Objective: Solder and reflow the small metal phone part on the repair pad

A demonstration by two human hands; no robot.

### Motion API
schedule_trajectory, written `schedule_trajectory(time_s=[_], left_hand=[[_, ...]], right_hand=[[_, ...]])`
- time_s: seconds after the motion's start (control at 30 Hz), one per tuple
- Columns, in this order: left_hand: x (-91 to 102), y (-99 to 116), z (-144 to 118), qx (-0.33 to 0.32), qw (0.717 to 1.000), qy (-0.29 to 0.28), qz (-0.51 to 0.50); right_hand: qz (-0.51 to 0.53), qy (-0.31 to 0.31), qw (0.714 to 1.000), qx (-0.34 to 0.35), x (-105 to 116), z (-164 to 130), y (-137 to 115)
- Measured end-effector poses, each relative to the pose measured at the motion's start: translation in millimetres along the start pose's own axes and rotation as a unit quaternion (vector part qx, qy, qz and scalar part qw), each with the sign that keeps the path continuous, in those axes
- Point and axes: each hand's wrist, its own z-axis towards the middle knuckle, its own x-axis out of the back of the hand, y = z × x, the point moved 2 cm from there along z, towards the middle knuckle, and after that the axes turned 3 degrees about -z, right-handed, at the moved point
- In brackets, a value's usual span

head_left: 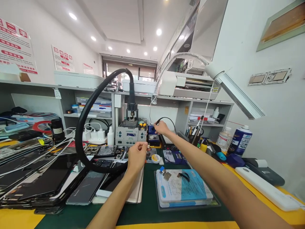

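Evidently, just past twelve o'clock, the right hand [161, 128] grips a black corded tool [168, 118] near a blue stand [151, 128]; likely light, stiff, best held by its handle. Before twelve, the left hand [138, 155] pinches something I can't make out.

A head-worn camera looks forward and down from just behind the front edge of a worktop [19, 219], its wide view running past the back edge to shelving [61, 106] and up to the ceiling [119, 19]. The wearer's left hand [137, 156] and right hand [163, 128] appear mid-frame, nearer the back edge than the front.
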Motion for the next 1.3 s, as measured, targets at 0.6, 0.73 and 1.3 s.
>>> schedule_trajectory(time_s=[0.6, 0.73, 1.3], left_hand=[[-10.4, 9.6, -14.5, -0.046, 0.995, -0.083, 0.039], [-15.1, 15.6, -21.1, -0.054, 0.995, -0.078, 0.033], [-31.7, 20.7, -41.3, -0.004, 0.993, -0.099, 0.066]], right_hand=[[-0.118, -0.236, 0.959, 0.101, 42.0, -127.9, 64.5], [-0.119, -0.258, 0.946, 0.154, 74.9, -160.5, 84.4], [-0.139, -0.271, 0.925, 0.225, 79.7, -183.9, 129.0]])
